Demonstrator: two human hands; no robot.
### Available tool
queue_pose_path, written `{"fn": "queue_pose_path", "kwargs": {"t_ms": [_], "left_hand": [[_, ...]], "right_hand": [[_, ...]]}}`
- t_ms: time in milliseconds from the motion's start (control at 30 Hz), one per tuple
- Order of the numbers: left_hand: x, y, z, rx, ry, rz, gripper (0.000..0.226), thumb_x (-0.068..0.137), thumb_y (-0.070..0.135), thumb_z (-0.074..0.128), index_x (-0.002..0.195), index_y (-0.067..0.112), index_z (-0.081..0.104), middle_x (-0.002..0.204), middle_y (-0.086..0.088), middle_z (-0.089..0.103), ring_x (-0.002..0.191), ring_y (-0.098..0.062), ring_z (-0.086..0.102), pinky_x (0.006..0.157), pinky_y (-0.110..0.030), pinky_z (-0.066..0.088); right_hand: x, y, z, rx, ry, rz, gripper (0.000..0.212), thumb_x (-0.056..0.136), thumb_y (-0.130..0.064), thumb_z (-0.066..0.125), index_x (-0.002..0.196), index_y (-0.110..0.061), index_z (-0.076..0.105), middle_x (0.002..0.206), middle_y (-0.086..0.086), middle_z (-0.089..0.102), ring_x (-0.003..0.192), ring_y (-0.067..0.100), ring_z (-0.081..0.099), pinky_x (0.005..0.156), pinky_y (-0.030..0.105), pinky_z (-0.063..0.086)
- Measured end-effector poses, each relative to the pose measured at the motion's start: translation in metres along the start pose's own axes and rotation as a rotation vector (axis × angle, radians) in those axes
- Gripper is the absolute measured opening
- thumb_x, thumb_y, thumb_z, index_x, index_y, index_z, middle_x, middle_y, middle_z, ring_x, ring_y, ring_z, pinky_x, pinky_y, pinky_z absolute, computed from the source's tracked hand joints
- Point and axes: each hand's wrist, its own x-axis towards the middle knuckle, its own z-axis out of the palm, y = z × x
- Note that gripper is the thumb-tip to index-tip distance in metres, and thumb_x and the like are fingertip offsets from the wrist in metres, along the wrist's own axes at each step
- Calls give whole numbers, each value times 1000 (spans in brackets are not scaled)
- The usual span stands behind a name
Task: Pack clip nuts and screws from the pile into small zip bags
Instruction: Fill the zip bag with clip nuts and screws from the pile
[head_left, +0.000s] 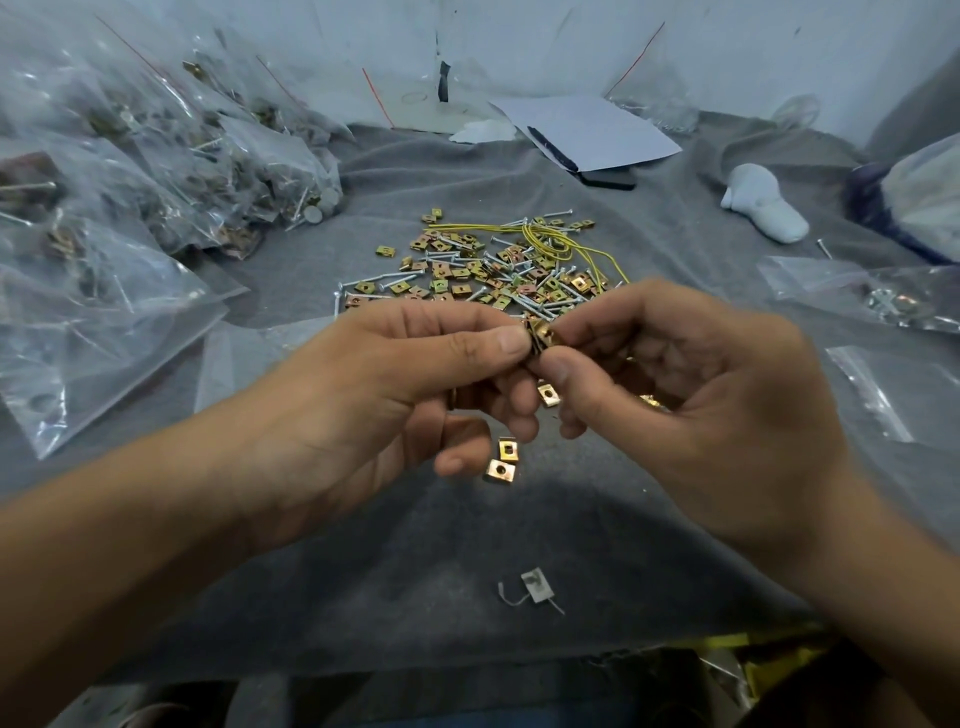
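Packing is looking partway done: left hand (415, 374) and right hand (675, 374) are pinching clip nuts (540, 335) just nearer than the pile (488, 270), filled bags (156, 171) lying to its left.

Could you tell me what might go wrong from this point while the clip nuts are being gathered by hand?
1. Both the left hand and the right hand pinch one small stack of clip nuts; it could slip and scatter.
2. Loose clip nuts lie under the hands, so a count may go wrong.
3. The yellow wire across the pile could snag screws.
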Motion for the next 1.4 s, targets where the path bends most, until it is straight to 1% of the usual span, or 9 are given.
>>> {"fn": "queue_pose_path", "kwargs": {"t_ms": [100, 267, 433, 600, 833, 967, 1067, 1267, 1400], "left_hand": [[2, -1, 1, 28, 44, 22, 19, 95, 16, 63, 95, 2, 76, 78, -19, 66, 70, -20, 66, 44, -22, 42], [0, -3, 4, 115, 153, 79, 14, 84, 19, 70, 91, 9, 79, 83, -18, 72, 76, -22, 71, 46, -24, 45], [-2, -1, 4, 132, 171, 86, 12, 84, 20, 71, 87, 10, 76, 78, -17, 69, 68, -22, 68, 40, -23, 39], [-5, 3, 7, 246, 146, 77, 13, 87, 22, 69, 87, 10, 73, 72, -10, 64, 55, -18, 60, 38, -20, 34], [-4, 4, 4, 341, 140, 72, 10, 90, 18, 73, 80, 18, 70, 67, -7, 59, 51, -15, 54, 39, -20, 32], [-3, 6, -8, 618, 84, 237, 14, 90, 30, 73, 97, 21, 68, 82, -6, 67, 66, -22, 69, 42, -31, 46], [-4, 8, -14, 780, 26, 338, 39, 88, 30, 78, 125, 28, 67, 101, -3, 70, 85, -29, 73, 52, -34, 56], [-4, 4, -5, 1196, 241, 575, 23, 88, 24, 82, 110, 20, 77, 91, 13, 75, 81, -3, 72, 66, -23, 57], [-6, 2, 2, 1306, 313, 629, 23, 86, 17, 79, 109, 14, 79, 89, 10, 73, 80, 1, 63, 71, -10, 50]], "right_hand": [[1, 1, 2, 12, 3, 22, 12, 94, -22, 74, 103, -14, 72, 82, 3, 74, 69, 28, 74, 63, 43, 60], [0, 4, 7, 68, 42, 84, 7, 97, -16, 72, 104, -17, 72, 81, -1, 74, 69, 23, 74, 65, 27, 59], [-1, 2, 12, 92, 61, 89, 14, 94, -17, 74, 107, -11, 73, 85, 3, 76, 73, 26, 75, 67, 33, 62], [-1, -1, 8, -61, -8, 67, 10, 94, -21, 72, 102, -15, 70, 84, 0, 73, 73, 26, 75, 66, 43, 61], [-3, -2, 6, -70, -27, 33, 9, 92, -20, 75, 98, -15, 70, 82, -1, 71, 74, 25, 74, 68, 41, 60], [-2, 2, 3, 46, -148, 144, 8, 94, -23, 73, 98, -18, 68, 81, 3, 69, 67, 28, 71, 63, 42, 59], [1, 5, -2, 167, -233, 239, 13, 95, -23, 70, 98, -11, 68, 78, 3, 65, 62, 26, 67, 61, 49, 59], [1, 9, -1, 189, -247, 264, 13, 98, -20, 66, 101, -8, 69, 82, 6, 67, 68, 28, 68, 61, 43, 59], [1, 9, 4, 352, -185, 382, 19, 92, -19, 69, 101, -2, 72, 83, 10, 71, 71, 23, 70, 61, 34, 60]]}}
